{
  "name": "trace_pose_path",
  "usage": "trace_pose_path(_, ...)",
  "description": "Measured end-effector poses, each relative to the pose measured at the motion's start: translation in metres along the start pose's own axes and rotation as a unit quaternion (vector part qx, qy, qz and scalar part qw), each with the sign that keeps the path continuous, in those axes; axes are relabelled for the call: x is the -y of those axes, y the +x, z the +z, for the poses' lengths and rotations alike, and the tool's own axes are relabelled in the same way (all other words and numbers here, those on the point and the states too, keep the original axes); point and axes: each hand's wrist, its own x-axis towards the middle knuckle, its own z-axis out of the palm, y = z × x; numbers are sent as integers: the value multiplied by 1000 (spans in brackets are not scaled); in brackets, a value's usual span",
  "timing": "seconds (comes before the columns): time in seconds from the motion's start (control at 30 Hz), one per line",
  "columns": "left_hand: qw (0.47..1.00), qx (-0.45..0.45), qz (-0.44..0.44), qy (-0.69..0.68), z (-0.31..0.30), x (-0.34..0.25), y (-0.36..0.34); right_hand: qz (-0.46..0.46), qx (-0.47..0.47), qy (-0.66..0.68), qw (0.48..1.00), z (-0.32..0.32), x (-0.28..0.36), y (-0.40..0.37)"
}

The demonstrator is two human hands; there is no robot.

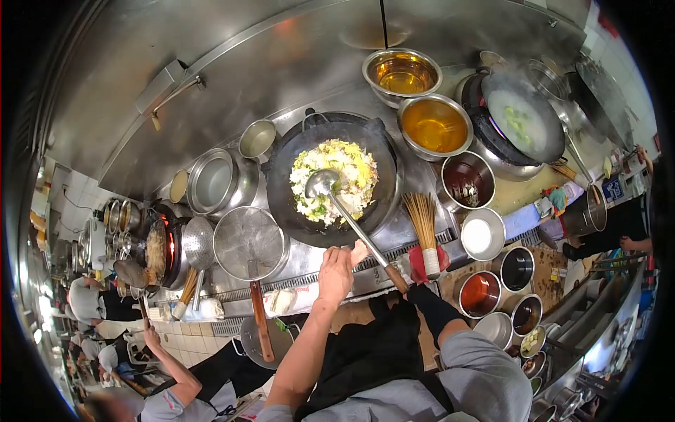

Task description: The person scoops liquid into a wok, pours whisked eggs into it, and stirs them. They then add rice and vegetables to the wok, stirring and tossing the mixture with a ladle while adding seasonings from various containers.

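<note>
A large black wok (pixel 285 200) holds fried rice (pixel 355 165) with white grains, yellow egg and green bits. The bowl of a steel ladle (pixel 322 183) rests on the rice, and its long handle slants down to a wooden end. My right hand (pixel 415 290), dark-covered like the black sleeve, closes at that end; its fingers are barely visible. At the wok's near rim, my left hand (pixel 336 271) is closed with its fingers curled over the edge. A pale patch beside its fingertips is hard to make out. Just right of the ladle handle lies a bamboo brush (pixel 422 221).
Bowls of amber oil (pixel 436 125) and pots of dark sauce (pixel 468 179) and red sauce (pixel 479 294) stand at right. Another wok (pixel 524 119) steams behind them. A wire strainer (pixel 249 243) sits left. At lower left, a co-worker's arm (pixel 176 369) reaches toward a flaming wok (pixel 158 250).
</note>
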Motion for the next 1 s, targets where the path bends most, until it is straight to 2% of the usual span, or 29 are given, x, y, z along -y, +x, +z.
trace_pose_path(1.0, 999, -5, -16, -31, 0, -5, -1, -25, 6, -6, 1000, 1, -7, 0)
